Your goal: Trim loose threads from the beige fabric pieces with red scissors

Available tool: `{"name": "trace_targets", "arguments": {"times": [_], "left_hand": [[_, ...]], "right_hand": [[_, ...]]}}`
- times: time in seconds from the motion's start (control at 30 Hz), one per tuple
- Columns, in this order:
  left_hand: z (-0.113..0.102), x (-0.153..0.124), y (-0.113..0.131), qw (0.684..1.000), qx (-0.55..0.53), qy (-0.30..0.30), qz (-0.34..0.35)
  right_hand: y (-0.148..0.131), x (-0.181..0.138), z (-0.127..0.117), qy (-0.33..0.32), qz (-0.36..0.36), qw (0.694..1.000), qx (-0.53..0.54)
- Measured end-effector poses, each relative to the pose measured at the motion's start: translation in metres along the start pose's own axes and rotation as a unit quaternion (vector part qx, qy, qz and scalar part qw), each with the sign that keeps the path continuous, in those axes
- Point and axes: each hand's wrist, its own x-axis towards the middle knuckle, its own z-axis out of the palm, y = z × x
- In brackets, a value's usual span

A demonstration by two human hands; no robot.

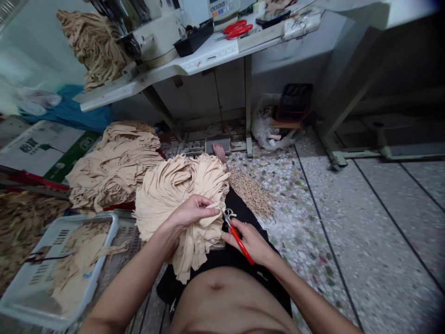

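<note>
A large bundle of beige fabric pieces (181, 185) lies across my lap, its narrow strips hanging over the sides. My left hand (194, 212) pinches the end of one beige strip at the bundle's right edge. Red-handled scissors (241, 243) are in my right hand (252, 241), their blades pointing up and left to the strip, close to my left fingertips. Whether the blades touch the fabric is hard to make out. A small curled offcut shows beside the blade tips.
A sewing machine (153, 39) and more red scissors (238, 28) are on the table ahead. To the left are another fabric pile (118, 162) and a white plastic basket (107, 241) holding beige pieces. Small beige scraps (252, 192) litter the floor right of my leg.
</note>
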Motion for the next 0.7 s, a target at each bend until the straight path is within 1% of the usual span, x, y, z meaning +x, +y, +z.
{"name": "trace_targets", "arguments": {"times": [0.13,0.2,0.3,0.43,0.53,0.7], "left_hand": [[0.000,-0.001,0.002,1.000,0.001,-0.009,-0.013],[0.000,-0.001,0.003,1.000,0.007,-0.015,-0.015],[0.002,-0.001,0.005,1.000,0.021,-0.016,-0.015],[0.006,0.001,0.009,0.999,0.031,-0.026,-0.019],[0.009,0.003,0.008,0.998,0.043,-0.052,-0.021],[0.012,0.006,0.005,0.992,0.071,-0.102,-0.033]], "right_hand": [[0.009,0.003,0.005,0.022,0.039,0.998,0.035],[0.014,0.002,0.008,0.029,0.046,0.997,0.053],[0.018,-0.005,0.009,0.031,0.035,0.997,0.065],[0.013,-0.015,0.002,-0.009,0.015,0.998,0.059],[0.009,-0.018,-0.003,-0.027,0.008,0.998,0.056],[0.007,-0.014,-0.003,-0.015,0.000,0.999,0.050]]}}
